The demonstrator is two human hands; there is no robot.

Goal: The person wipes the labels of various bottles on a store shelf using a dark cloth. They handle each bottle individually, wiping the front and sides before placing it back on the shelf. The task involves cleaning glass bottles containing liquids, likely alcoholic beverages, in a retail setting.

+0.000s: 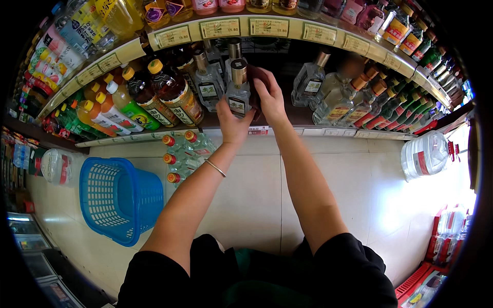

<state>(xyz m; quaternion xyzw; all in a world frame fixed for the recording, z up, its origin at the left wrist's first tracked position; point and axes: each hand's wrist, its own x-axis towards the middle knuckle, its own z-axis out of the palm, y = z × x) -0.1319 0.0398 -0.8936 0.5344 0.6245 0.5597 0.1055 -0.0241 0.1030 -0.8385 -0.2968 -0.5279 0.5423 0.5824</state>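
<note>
Both my arms reach up to a shop shelf (pixel 328 131) of bottles. My left hand (pixel 232 122) grips the lower part of a clear square glass bottle (pixel 238 91) with a gold cap, standing at the shelf's front edge. My right hand (pixel 269 97) is wrapped around a dark reddish bottle (pixel 255 77) just right of it; most of that bottle is hidden behind my fingers. A thin bracelet (pixel 215 168) sits on my left wrist.
More clear bottles (pixel 309 79) stand to the right, brown and yellow bottles (pixel 169 95) to the left. A blue plastic basket (pixel 119 197) stands on the pale floor at lower left, with red-capped bottles (pixel 182 154) beside it. A large clear water jug (pixel 425 154) sits at the right.
</note>
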